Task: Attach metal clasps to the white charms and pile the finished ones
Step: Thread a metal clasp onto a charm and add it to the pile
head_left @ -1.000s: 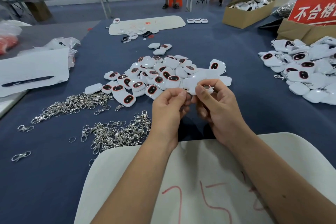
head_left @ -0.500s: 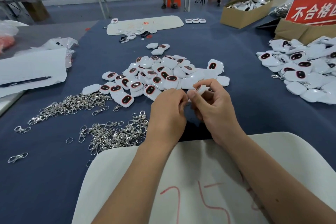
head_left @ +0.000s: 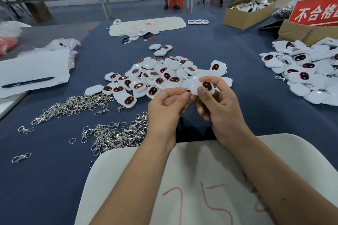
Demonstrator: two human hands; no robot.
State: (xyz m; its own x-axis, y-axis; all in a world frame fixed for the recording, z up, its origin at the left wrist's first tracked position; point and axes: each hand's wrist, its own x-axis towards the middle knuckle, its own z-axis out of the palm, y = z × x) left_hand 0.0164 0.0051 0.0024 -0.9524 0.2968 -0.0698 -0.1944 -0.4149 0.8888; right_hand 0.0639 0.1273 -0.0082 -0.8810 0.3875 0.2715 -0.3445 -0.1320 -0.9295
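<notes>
Pinching a charm (head_left: 205, 87) between thumb and fingers, the right hand (head_left: 219, 109) holds it face up above the cloth, just in front of the loose charm pile (head_left: 161, 76). The left hand (head_left: 165, 110) meets it from the side, fingertips closed on a small ring (head_left: 184, 93) at the charm's edge; the rest of the clasp is hidden, so I cannot tell how far it is threaded. By the look of it, the step in hand is fitting the ring onto this charm's loop. The next move likely calls for a steady grip on the charm while the ring is worked fully through, then a reach to the right, where the finished pile (head_left: 309, 76) lies well apart. Spare clasps (head_left: 109, 133) lie in a heap left of the left wrist, with another heap (head_left: 73, 106) beyond. Both forearms cross a white board (head_left: 201, 170) marked in red. Many charms remain undone.
</notes>
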